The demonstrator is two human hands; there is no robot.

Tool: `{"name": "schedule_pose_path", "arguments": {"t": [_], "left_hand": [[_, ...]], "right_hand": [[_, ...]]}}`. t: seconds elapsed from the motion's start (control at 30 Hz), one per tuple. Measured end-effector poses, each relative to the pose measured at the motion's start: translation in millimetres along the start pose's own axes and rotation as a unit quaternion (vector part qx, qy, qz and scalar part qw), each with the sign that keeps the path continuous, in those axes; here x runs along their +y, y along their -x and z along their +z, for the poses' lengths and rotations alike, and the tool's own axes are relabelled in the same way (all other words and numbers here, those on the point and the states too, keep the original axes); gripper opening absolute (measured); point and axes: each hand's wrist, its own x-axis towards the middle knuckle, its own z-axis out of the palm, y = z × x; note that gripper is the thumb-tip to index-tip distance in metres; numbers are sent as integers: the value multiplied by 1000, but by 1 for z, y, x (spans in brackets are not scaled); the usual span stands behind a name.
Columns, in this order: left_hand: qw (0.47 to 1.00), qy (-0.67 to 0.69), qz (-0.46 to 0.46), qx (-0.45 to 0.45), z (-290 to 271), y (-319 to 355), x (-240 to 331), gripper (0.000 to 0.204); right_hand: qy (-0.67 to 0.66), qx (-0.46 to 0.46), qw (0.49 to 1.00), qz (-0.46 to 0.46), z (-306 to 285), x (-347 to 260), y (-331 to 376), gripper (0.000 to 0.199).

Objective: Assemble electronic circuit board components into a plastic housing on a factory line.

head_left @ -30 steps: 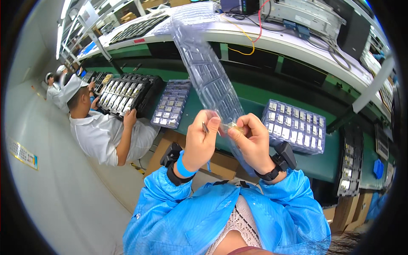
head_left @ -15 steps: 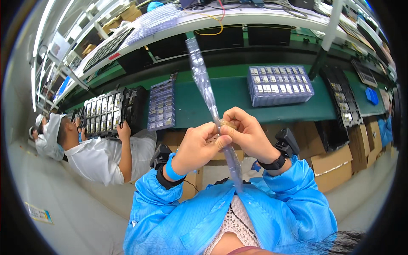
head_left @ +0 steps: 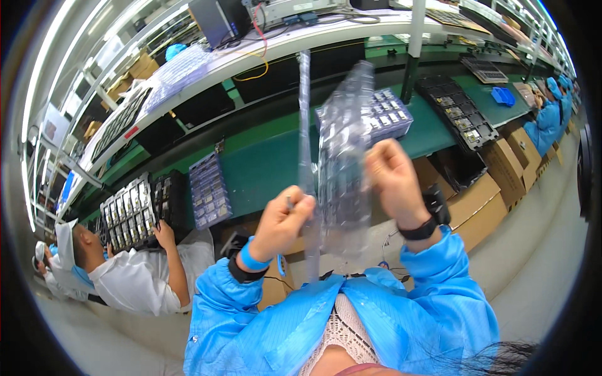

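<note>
I see a wide clear sheet just left of the right hand, fingers pinching its edge; a thin clear strip sits in the left hand's tight fingers; the hands have just moved apart, so each seems to have its own piece.

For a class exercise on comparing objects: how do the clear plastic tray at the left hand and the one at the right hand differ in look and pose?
The left tray shows nearly edge-on, as a thin strip; the right tray shows its broad face, blurred.
The left tray runs almost straight up the picture; the right tray's top slants rightward.

Both are see-through plastic, the left hand holding one, the right hand the other.
</note>
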Motion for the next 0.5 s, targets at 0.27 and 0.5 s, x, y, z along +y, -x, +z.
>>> {"name": "schedule_pose_path", "arguments": {"t": [0.27,0.5], "left_hand": [[999,24,19,-40,64,-20,11,21],[994,51,-20,-95,49,-26,23,14]], "right_hand": [[49,66,997,3,15,12,24,13],[325,289,863,-258,-83,-31,0,4]]}}
